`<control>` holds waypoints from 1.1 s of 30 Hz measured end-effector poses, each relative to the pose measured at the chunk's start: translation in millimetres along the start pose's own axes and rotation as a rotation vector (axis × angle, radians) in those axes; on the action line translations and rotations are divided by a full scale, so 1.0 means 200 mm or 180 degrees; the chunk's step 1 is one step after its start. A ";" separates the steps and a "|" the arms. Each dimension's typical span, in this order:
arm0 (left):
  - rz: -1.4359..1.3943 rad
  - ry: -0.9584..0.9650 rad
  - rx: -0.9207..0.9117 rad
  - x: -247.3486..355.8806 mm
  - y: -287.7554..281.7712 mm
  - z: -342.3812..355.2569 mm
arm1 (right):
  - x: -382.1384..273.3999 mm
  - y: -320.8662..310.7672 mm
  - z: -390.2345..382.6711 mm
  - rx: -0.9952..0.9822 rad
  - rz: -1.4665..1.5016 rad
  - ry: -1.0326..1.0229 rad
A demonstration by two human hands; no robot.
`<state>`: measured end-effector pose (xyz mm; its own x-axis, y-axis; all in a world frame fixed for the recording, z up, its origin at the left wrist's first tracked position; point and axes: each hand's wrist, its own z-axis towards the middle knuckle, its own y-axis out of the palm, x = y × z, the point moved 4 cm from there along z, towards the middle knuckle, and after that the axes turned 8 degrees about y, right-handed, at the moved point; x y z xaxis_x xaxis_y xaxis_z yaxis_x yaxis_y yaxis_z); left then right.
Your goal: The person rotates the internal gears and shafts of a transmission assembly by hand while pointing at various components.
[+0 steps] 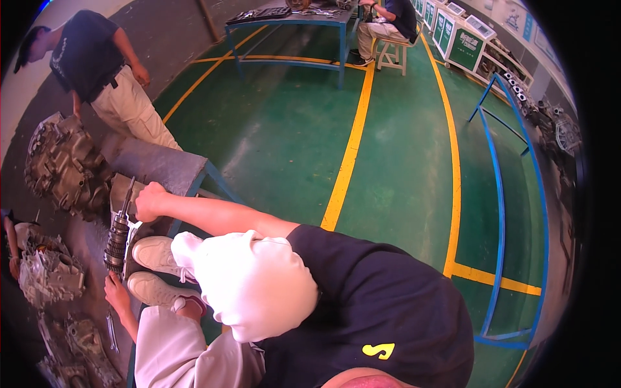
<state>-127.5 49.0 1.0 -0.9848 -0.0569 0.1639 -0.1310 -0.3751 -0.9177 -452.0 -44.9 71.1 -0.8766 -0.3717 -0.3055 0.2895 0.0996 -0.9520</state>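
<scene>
On the bench at the left lies a gear shaft, a stack of dark gears with a thin rod end pointing away. A pale metal bracket-like part sits along its right side. My right hand is closed beside the thin end; what its fingers hold is hidden. At the geared end, my left hand touches the shaft, fingertips against its lower edge and partly out of sight. A bright white rounded shape covers the area between my arms. Below my left hand rest metal wrenches.
Gearbox housings and castings crowd the bench. A person stands behind it; another person's hand shows at the left edge. A blue frame stands right. Someone sits by a far blue table.
</scene>
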 end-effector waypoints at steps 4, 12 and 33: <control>-0.0052 0.0193 0.0081 0.03 0.03 0.02 | 0.05 0.02 0.01 0.0199 0.0002 -0.0031; 0.0015 0.0194 0.0173 0.02 0.00 0.00 | 0.02 0.01 -0.01 0.0028 -0.0037 0.0026; 0.0086 0.0177 0.0545 0.14 -0.02 0.00 | 0.06 0.02 0.08 -0.0102 -0.0329 0.0129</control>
<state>-154.3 47.9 9.2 -0.9931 -0.0197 0.1154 -0.0879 -0.5264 -0.8457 -455.7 -64.5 63.7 -0.9161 -0.3441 -0.2056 0.1849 0.0924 -0.9784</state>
